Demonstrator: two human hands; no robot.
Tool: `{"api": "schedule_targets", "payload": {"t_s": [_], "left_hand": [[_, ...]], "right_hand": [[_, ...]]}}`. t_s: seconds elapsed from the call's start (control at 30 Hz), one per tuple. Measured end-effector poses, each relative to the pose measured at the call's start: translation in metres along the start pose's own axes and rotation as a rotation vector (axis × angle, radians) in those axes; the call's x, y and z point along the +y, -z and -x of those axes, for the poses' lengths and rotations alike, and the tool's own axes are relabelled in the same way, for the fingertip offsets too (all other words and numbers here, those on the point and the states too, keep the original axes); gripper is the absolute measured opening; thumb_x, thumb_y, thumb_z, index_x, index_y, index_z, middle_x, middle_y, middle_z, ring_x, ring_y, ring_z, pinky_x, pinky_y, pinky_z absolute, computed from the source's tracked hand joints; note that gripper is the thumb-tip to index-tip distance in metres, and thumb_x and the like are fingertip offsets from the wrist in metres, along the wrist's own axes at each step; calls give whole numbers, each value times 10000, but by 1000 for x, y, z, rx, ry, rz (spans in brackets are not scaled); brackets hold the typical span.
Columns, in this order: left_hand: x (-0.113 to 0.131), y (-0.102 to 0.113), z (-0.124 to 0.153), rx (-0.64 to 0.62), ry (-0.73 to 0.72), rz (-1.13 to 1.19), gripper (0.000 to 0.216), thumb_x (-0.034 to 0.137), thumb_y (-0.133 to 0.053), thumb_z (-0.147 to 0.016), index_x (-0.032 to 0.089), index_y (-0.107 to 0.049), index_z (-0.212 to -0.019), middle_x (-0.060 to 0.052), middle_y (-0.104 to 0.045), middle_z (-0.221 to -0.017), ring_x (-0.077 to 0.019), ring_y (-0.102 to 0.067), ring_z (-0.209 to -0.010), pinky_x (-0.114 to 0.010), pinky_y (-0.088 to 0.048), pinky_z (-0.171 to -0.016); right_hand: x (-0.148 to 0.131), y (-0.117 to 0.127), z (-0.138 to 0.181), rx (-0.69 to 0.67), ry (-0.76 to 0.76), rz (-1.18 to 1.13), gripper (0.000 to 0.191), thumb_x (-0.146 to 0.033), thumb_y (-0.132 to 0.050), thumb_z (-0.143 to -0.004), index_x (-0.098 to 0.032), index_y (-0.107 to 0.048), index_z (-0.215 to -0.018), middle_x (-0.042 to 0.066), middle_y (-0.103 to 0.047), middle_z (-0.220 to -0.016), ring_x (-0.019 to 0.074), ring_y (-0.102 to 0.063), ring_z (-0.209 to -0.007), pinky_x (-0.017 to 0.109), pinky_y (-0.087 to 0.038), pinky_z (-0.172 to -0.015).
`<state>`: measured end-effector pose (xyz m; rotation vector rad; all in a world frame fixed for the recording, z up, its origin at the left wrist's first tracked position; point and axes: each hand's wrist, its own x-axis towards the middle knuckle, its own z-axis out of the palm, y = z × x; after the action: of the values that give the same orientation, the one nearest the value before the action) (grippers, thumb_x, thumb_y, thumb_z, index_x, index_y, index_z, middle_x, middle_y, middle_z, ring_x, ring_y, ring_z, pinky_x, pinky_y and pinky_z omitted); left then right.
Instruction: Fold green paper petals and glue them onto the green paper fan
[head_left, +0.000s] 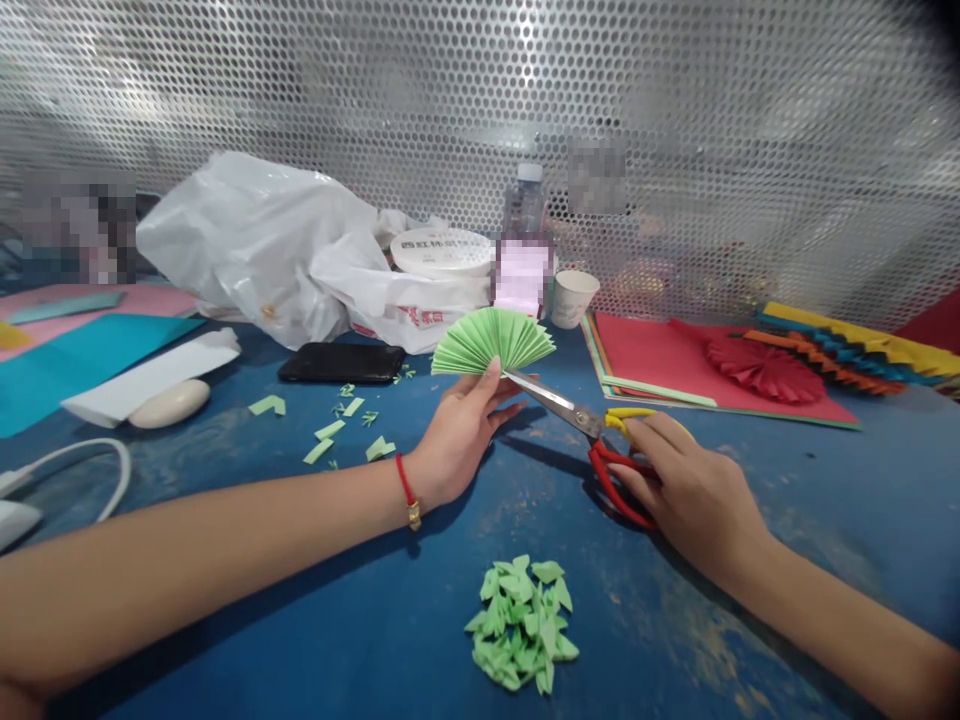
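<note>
Pinched at its base by my left hand (466, 425), a pleated green paper fan (493, 342) spreads out in a half circle above the table. My right hand (686, 490) grips the scissors (577, 417) by their red and yellow handles. The blades point left, and their tips are at the fan's lower edge near my left thumb. Whether the tips touch the paper I cannot tell. Close to me on the table lies a heap of small folded green paper pieces (523, 625). Green paper scraps (325, 432) are scattered left of my left hand.
Behind the fan stand white plastic bags (255, 235), a round lidded container (442, 250), a bottle (529, 200) and a paper cup (574, 298). A black phone (341, 362) lies left. Coloured sheets (645, 350) with a red pleated fan (765, 370) lie right. A white cable (120, 470) curves at left.
</note>
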<state>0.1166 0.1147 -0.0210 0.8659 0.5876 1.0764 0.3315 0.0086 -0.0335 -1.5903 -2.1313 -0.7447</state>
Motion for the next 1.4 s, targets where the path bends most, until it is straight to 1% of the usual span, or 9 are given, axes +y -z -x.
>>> {"api": "schedule_targets", "payload": {"t_s": [0.1, 0.2, 0.3, 0.43, 0.63, 0.87, 1.1, 1.27, 1.4], "left_hand": [[-1, 0, 0, 10, -4, 2, 274, 426, -760, -838, 161, -694, -818, -91, -745, -968, -246, -662, -1051, -351, -494, -906], [0, 0, 0, 18, 4, 5, 265, 418, -743, -857, 161, -695, -815, -89, -745, -974, -243, -667, -1040, -356, -492, -911], [0, 0, 0, 12, 11, -2, 280, 434, -736, -861, 160, -700, -817, -92, -746, -989, -240, -666, -1038, -356, -490, -913], [0, -1, -1, 23, 0, 3, 283, 433, -752, -848, 156, -702, -817, -88, -738, -966, -239, -663, -1023, -360, -496, -910], [0, 0, 0, 41, 0, 11, 253, 397, -735, -870, 160, -703, -788, -61, -721, -906, -199, -661, -927, -346, -505, -890], [-1, 0, 1, 59, -50, -45, 282, 420, -770, -830, 158, -700, -757, -63, -705, -879, -243, -654, -1025, -355, -510, -881], [-4, 2, 0, 87, -94, -42, 281, 418, -807, -787, 166, -695, -734, -54, -703, -844, -261, -654, -1045, -371, -518, -874], [-5, 4, -1, 78, -111, -44, 267, 411, -809, -782, 166, -705, -755, -73, -739, -937, -261, -662, -1055, -364, -525, -871], [-4, 3, -1, 56, -107, -51, 272, 418, -804, -785, 164, -707, -779, -84, -758, -968, -270, -671, -1076, -364, -516, -890]], "right_hand": [[0, 1, 0, 2, 2, -11, 327, -333, -414, -1028, -121, -655, -1086, 155, -721, -1042, 242, -723, -761, 316, -538, -508], [0, 1, 0, -1, -4, -12, 336, -343, -399, -1034, -129, -654, -1077, 149, -723, -1046, 235, -720, -742, 314, -532, -499], [0, 1, 0, -3, -2, -10, 353, -363, -385, -1041, -126, -646, -1071, 140, -725, -1031, 233, -721, -728, 313, -526, -488], [1, 2, 0, 10, 6, -12, 369, -374, -381, -1044, -115, -642, -1070, 137, -724, -1014, 242, -730, -770, 308, -529, -502], [1, 3, -1, 0, 2, -33, 376, -385, -372, -1048, -122, -640, -1048, 124, -719, -983, 234, -722, -762, 303, -523, -506], [1, 3, 0, -2, 9, -15, 367, -372, -378, -1043, -127, -650, -1051, 127, -720, -965, 228, -706, -717, 300, -488, -466], [0, 3, 0, -23, 0, -15, 353, -354, -384, -1039, -127, -654, -1041, 139, -727, -1021, 229, -709, -734, 308, -506, -485], [1, 4, 0, -51, 2, -20, 390, -384, -348, -1049, -136, -648, -1053, 129, -731, -1018, 232, -718, -729, 309, -508, -493], [2, 4, 1, -72, 1, -42, 371, -377, -358, -1046, -142, -642, -1087, 119, -733, -1032, 232, -728, -765, 304, -521, -524]]}}
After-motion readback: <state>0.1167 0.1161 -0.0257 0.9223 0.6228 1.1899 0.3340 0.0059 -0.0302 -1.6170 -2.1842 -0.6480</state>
